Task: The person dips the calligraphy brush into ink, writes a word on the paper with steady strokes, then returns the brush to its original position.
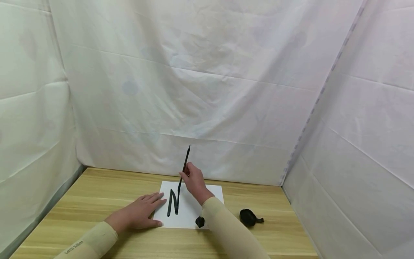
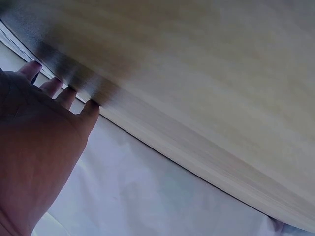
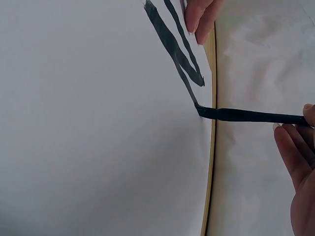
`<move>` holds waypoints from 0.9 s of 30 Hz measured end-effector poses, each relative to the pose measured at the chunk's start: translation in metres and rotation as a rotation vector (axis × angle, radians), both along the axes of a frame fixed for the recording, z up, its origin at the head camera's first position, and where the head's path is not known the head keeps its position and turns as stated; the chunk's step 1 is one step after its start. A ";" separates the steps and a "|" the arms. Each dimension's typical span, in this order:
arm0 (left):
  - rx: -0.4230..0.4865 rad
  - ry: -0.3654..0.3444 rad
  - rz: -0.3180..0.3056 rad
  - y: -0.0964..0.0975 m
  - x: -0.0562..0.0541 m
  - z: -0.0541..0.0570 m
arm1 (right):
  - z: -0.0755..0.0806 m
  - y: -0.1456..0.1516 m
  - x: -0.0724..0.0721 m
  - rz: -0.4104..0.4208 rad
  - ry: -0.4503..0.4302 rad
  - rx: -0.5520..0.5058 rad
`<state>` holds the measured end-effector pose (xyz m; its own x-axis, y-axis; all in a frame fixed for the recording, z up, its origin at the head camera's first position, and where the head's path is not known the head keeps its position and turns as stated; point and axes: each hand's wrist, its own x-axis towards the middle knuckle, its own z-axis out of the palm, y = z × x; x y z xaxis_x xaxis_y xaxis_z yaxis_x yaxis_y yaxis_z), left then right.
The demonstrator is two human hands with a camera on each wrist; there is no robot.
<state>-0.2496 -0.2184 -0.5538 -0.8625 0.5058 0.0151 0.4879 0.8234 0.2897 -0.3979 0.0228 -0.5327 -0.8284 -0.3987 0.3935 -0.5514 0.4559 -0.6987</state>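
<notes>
A dark calligraphy brush stands nearly upright, pinched partway up its handle by my right hand. In the right wrist view the inked brush tip meets the paper at the end of a stroke. The white sheet of paper bears a black painted letter N. Spread at the left edge of the sheet, my left hand rests with its fingertips on the paper. The right forearm covers part of the sheet's right side.
On the sheet's lower right sits a small black object, partly behind the right sleeve. A black round dish with a short handle lies to the right on the wooden table. White cloth hangs behind and at both sides.
</notes>
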 end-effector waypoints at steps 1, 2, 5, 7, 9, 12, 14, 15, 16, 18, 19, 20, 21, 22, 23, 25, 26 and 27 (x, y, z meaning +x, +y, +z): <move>-0.002 0.001 0.000 0.000 0.000 0.000 | 0.000 0.000 0.000 -0.003 0.002 0.002; -0.003 0.003 -0.001 0.000 0.000 -0.001 | 0.000 0.000 0.000 -0.006 0.003 0.002; -0.002 0.008 -0.002 0.000 0.000 -0.003 | -0.001 -0.001 -0.001 -0.012 0.003 0.001; -0.001 0.011 -0.002 0.000 -0.001 -0.003 | -0.001 -0.002 -0.001 -0.015 0.003 0.002; 0.000 0.013 -0.002 0.000 -0.001 -0.004 | -0.001 -0.002 -0.001 -0.016 0.003 0.002; -0.002 0.014 -0.001 -0.001 -0.001 -0.004 | -0.001 -0.003 -0.002 -0.017 0.002 0.004; -0.004 0.014 -0.002 -0.001 -0.001 -0.005 | 0.000 -0.003 -0.002 -0.016 0.005 0.004; -0.004 0.014 -0.003 -0.001 -0.001 -0.005 | 0.000 -0.003 -0.002 -0.016 0.007 0.004; -0.007 0.014 -0.003 -0.001 -0.001 -0.005 | 0.000 -0.003 -0.002 -0.015 0.010 0.002; -0.008 0.012 -0.002 -0.001 -0.001 -0.004 | -0.001 -0.003 -0.002 -0.014 0.016 0.000; -0.008 0.009 -0.002 -0.001 -0.001 -0.004 | -0.001 -0.003 -0.002 -0.012 0.018 -0.003; -0.007 0.005 -0.001 -0.001 -0.001 -0.003 | -0.001 -0.003 -0.002 -0.012 0.019 -0.005; -0.008 0.002 -0.001 0.000 -0.001 -0.003 | -0.001 -0.003 -0.002 -0.010 0.020 -0.006; -0.007 -0.002 -0.001 0.000 -0.001 -0.003 | -0.001 -0.003 -0.002 -0.010 0.020 -0.007; -0.006 -0.005 -0.002 -0.001 -0.001 -0.003 | -0.001 -0.003 -0.002 -0.010 0.019 -0.005; -0.005 -0.008 -0.004 -0.001 -0.003 -0.002 | 0.000 -0.003 -0.003 -0.009 0.015 -0.004; -0.007 -0.007 -0.005 -0.001 -0.003 -0.002 | 0.001 -0.003 -0.003 -0.009 0.015 -0.001; -0.008 -0.004 -0.006 -0.002 -0.004 -0.002 | 0.002 -0.003 -0.004 -0.010 0.016 0.000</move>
